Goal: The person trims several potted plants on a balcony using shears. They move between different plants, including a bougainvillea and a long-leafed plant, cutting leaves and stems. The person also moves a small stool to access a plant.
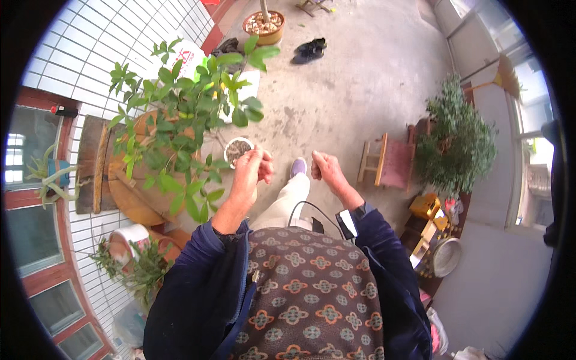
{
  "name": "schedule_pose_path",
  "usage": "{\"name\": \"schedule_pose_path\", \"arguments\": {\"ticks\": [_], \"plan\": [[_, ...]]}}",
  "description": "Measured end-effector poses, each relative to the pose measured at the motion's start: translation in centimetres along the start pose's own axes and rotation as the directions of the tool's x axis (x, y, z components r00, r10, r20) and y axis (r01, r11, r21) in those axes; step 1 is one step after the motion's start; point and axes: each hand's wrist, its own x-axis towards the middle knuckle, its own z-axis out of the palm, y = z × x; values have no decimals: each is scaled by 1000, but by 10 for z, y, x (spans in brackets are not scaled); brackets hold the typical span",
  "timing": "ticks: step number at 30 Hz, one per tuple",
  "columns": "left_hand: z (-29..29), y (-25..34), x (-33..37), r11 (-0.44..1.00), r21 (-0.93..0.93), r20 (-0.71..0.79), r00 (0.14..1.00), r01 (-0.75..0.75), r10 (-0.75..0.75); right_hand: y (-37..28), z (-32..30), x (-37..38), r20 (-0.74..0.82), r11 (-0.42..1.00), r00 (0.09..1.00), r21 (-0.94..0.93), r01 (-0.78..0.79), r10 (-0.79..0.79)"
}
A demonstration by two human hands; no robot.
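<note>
My left hand is raised in front of me, its fingers curled in and the thumb laid over them. It is nearest to a white pot with soil and a leafy green plant, and no contact with the leaves shows. Across from it, my right hand makes a loose fist at the same height, thumb on top. No object shows in either hand. Between them, lower down, one foot in a purple shoe is on the concrete floor.
Left stands a round wooden board by the tiled wall. Ahead are dark shoes and a large brown pot. At right are a small wooden chair, a bushy plant, a yellow item and a round metal pan.
</note>
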Motion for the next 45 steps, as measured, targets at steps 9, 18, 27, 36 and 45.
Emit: {"name": "schedule_pose_path", "arguments": {"ticks": [9, 18, 27, 36, 45], "plan": [[-45, -13, 168, 893, -295, -207, 890, 339, -406, -39, -82, 96, -179, 957, 944, -35, -287, 277], [6, 38, 214, 871, -241, 130, 904, 428, -408, -75, -141, 231, -97, 920, 916, 71, -385, 390], [178, 94, 416, 979, -33, -25, 979, 201, -202, -163, -323, 383, 17, 996, 997, 60, -70, 69], [338, 151, 578, 996, -6, 45, 995, 84, -84, -298, -494, 538, 15, 994, 997, -73, 82, -81], [343, 190, 748, 993, 31, -246, 964, 114, -103, -320, -517, 703, 159, 1000, 987, 19, 19, -22]]}}
